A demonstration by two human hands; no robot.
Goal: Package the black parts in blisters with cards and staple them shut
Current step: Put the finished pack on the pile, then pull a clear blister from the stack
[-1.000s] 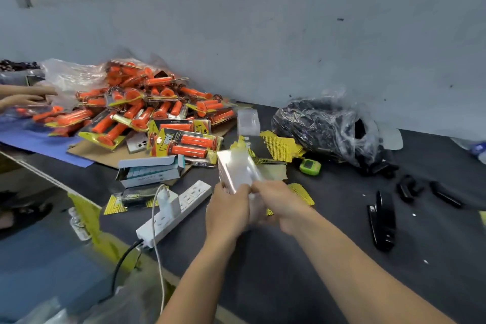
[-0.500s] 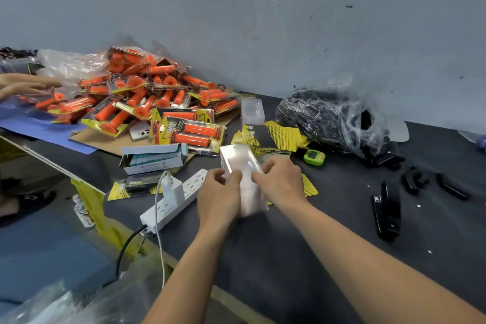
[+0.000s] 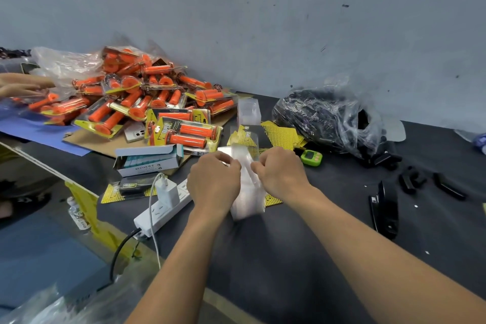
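We hold the clear blister (image 3: 247,192) over the middle of the desk (image 3: 302,258). Our left hand (image 3: 214,184) and right hand (image 3: 281,176) pinch its top edges with curled fingers. Yellow cards (image 3: 278,134) lie just behind it. The bag of black parts (image 3: 323,116) sits farther right, and the black stapler (image 3: 385,208) lies near.
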